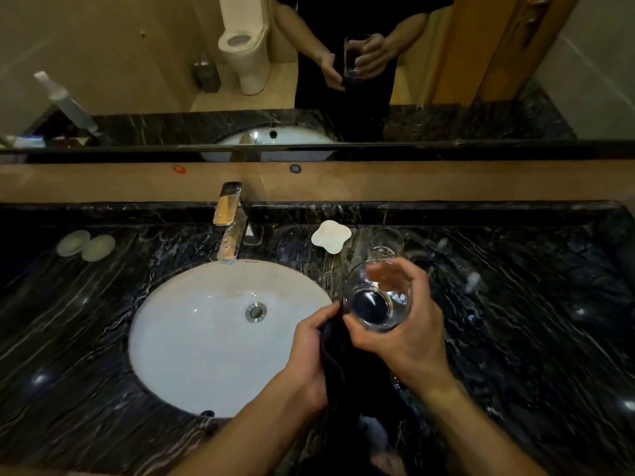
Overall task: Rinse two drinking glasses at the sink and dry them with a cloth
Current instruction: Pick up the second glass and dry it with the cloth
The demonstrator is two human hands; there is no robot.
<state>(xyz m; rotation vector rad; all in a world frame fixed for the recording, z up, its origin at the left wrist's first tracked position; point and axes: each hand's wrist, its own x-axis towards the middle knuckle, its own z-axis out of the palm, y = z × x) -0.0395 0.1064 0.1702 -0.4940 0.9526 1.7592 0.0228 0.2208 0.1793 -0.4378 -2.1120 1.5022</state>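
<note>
My right hand [409, 334] grips a clear drinking glass [378, 298] over the counter just right of the sink, its mouth tilted toward me. My left hand [309, 348] holds a dark cloth [338, 365] that hangs down between my two hands, its upper edge touching the glass's left side. A second clear glass [386, 242] stands upright on the counter behind the held one. The white oval sink [192, 338] lies to the left, with the chrome tap [230, 221] above it; no water is running.
A white flower-shaped soap dish [331, 236] sits beside the standing glass. Two pale round items [86, 245] lie at the counter's far left. The black marble counter [532, 321] stretches right. A mirror [137, 63] runs along the back wall.
</note>
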